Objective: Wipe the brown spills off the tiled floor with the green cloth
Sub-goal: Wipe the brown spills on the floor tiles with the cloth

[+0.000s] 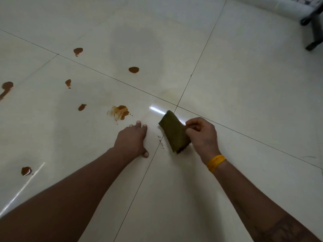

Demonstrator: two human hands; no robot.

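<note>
Here the right hand (201, 135) grips the folded cloth (173, 131) mid-frame, ready to wipe the smeared spill (119, 111) centre-left; the left hand (132, 139), flat on the floor (244, 84), braces.

floor (244, 84): glossy cream-white tiles, thin dark grout lines
spills (133, 69): reddish-brown blots; one (119, 111) smeared to streaky orange-brown
cloth (173, 131): dull olive green, darker brown at its near end
wristband (215, 162): bright yellow-orange
chair base (314, 23): black
</note>
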